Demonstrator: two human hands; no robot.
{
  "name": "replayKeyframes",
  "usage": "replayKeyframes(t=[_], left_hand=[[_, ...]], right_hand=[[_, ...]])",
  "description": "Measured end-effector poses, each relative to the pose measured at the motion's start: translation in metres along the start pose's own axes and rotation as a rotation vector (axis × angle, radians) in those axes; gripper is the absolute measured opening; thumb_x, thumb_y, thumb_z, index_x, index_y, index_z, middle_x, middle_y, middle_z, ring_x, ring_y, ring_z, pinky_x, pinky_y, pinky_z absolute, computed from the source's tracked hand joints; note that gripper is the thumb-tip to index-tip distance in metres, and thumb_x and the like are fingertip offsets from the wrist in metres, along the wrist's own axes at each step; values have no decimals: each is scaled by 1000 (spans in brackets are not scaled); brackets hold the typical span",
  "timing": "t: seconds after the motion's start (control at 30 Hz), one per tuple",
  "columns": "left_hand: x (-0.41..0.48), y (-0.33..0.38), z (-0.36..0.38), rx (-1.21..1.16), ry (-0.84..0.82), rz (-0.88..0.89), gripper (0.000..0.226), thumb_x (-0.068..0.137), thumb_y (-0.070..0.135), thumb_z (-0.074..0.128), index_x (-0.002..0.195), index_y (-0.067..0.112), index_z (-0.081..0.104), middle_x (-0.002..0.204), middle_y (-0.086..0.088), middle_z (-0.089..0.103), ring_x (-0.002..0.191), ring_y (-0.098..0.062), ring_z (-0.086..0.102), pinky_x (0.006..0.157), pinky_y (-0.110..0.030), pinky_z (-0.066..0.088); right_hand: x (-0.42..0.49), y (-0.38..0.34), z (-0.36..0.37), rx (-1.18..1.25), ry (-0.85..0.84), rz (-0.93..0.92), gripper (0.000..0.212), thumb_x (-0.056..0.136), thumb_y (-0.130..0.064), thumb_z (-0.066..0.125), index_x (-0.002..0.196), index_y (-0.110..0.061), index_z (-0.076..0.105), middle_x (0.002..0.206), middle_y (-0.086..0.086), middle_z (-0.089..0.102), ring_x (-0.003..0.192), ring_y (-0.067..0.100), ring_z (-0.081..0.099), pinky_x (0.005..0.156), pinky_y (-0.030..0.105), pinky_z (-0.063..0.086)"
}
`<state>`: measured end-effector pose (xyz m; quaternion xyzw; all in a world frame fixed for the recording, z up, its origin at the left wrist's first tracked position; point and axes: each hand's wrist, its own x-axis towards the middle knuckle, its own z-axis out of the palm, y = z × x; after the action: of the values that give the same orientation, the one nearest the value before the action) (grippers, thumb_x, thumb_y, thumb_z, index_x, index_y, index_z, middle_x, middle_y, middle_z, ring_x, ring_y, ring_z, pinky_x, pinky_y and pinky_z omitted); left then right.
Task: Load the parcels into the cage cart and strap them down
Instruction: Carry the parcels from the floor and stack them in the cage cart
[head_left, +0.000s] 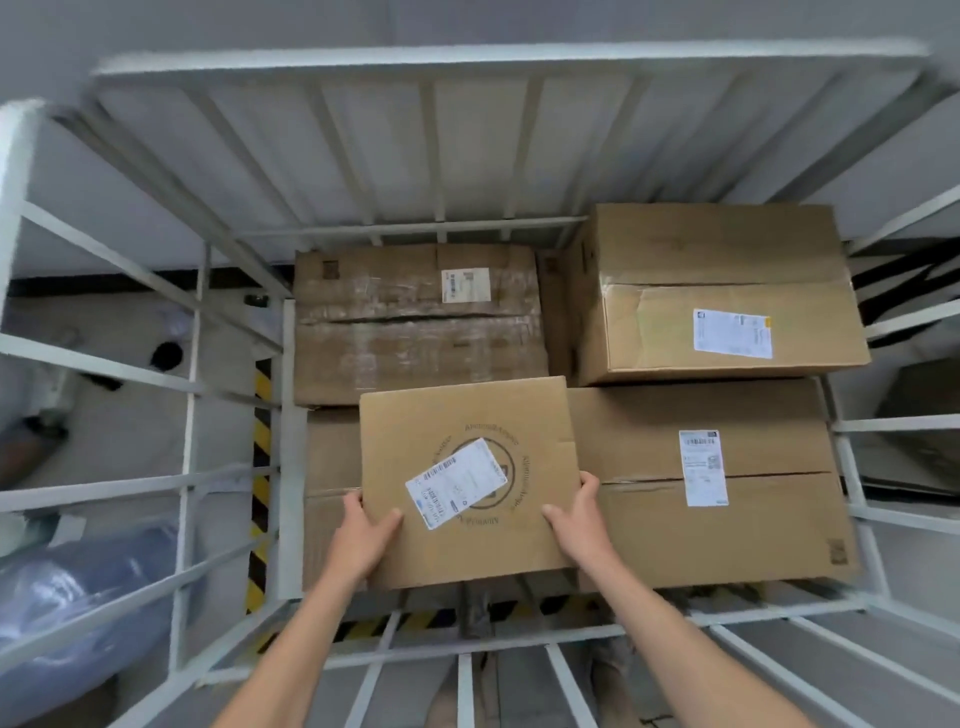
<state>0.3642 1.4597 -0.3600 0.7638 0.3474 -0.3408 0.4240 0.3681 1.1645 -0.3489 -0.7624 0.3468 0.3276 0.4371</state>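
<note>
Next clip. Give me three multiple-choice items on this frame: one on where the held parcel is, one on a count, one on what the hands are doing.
1. Where is the held parcel in the cage cart? A near-left part; B far-right corner; C outside it.
2. How many white labels show inside the cart? A two; B four; C six.
3. What holds the held parcel? A one hand; B both hands; C neither.
Key: 1 A, it lies beside the cart's near-left post. 2 B, four labels can be counted. 3 B, the left hand and right hand grip its opposite sides.
</note>
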Motion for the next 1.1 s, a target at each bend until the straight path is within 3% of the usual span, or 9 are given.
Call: replayKeyframes(t=[0.07, 0.13, 0.27, 0.33, 0.43, 0.53, 0.77, 0.93, 1.1], left_hand=[[10, 3, 11, -22, 41, 13, 57, 91, 34, 66, 135, 18, 34, 117, 2, 55, 87, -5, 56, 70, -28, 47], [12, 4, 16, -12, 57, 7, 56, 91, 34, 65, 134, 19, 33, 117, 3, 54, 83, -2, 52, 68, -28, 44], [-7, 7, 16, 28, -28, 30, 71, 93, 31, 66, 148, 15, 24, 140, -3, 49, 115, -19, 52, 97, -40, 47], [-21, 21, 16, 126, -14, 72, 89, 92, 29, 67, 157, 12, 10, 162, -8, 24, 146, -28, 28, 119, -48, 27], [-58, 52, 28, 318, 94, 229, 93, 95, 31, 62, 160, 16, -4, 168, -7, -2, 154, -25, -6, 124, -44, 3], [-108, 98, 57, 419, 54, 444, 82, 98, 30, 55, 160, 17, 3, 168, -3, 6, 154, -22, -1, 123, -41, 7], [-250, 220, 181, 677, -98, 790, 74, 98, 37, 52, 160, 17, 16, 166, -7, 17, 154, -27, 9, 122, -50, 17], [-372, 294, 316, 790, -264, 996, 73, 97, 37, 53, 159, 17, 19, 165, -6, 22, 153, -28, 14, 120, -53, 20], [-495, 331, 452, 802, -390, 1232, 71, 97, 34, 55, 157, 11, 24, 159, -11, 33, 147, -26, 27, 117, -45, 28]], right_hand=[[12, 4, -3, 1, 31, -12, 68, 93, -10, 67, 143, -17, 21, 138, 7, 50, 113, 16, 53, 95, 28, 45], [16, 6, -4, -23, 58, -20, 73, 92, -12, 69, 147, -16, 22, 138, 6, 50, 114, 16, 52, 98, 29, 46], [1, 13, -11, -72, 117, -14, 75, 94, -10, 63, 153, -19, 18, 143, 8, 52, 108, 16, 53, 92, 30, 48], [-14, 10, -20, -146, 122, -39, 88, 93, -14, 66, 158, -26, 9, 155, 6, 41, 127, 21, 51, 102, 37, 46], [-41, 5, -45, -362, 138, -112, 99, 91, -29, 70, 159, -29, -3, 169, 3, 12, 154, 24, 18, 122, 44, 25], [-73, -5, -88, -424, 207, -148, 95, 93, -42, 62, 160, -28, -3, 170, 5, 4, 156, 25, 6, 124, 44, 11], [-167, 25, -253, -364, 427, -114, 80, 96, -58, 43, 161, -27, 8, 170, 6, 1, 156, 30, 0, 123, 52, 10], [-237, 114, -400, -249, 584, -10, 80, 94, -64, 40, 160, -27, 15, 169, 7, 4, 155, 32, 3, 122, 55, 12], [-301, 229, -519, -90, 733, 118, 80, 93, -62, 45, 160, -28, 17, 169, 8, 10, 153, 34, 13, 121, 52, 19]])
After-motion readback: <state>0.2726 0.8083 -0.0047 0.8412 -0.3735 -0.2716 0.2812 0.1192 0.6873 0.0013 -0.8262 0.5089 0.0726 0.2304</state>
